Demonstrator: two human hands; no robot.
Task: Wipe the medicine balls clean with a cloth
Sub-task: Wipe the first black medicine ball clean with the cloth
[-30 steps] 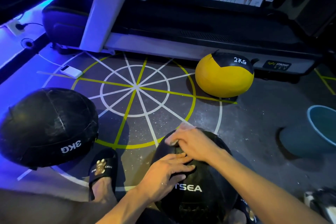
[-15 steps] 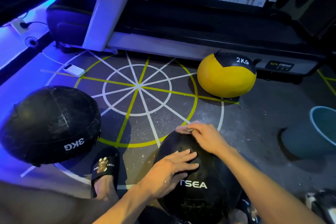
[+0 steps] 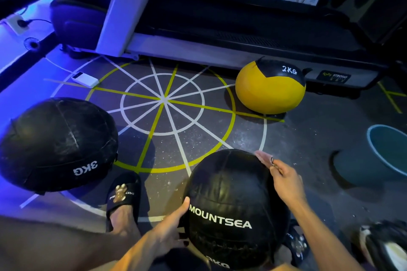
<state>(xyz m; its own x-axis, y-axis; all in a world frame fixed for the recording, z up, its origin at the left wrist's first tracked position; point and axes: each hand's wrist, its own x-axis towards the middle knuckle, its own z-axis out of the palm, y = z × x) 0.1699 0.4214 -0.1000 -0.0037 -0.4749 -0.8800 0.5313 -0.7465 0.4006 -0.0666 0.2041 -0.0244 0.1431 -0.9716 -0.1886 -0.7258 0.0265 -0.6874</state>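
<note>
Right hand (image 3: 286, 180) pinches a small pinkish cloth (image 3: 264, 157) against the upper right shoulder of the black MOUNTSEA ball (image 3: 229, 193), which sits on the floor between the person's feet. Left hand (image 3: 169, 226) cups the ball's lower left side, thumb up along its face, fingers wrapped round the far curve. Most unwiped surface seems to lie left and toward the person from the cloth, so the wiping hand is the nearer one. The 3KG ball (image 3: 57, 143) and yellow 2KG ball (image 3: 268, 92) wait apart
</note>
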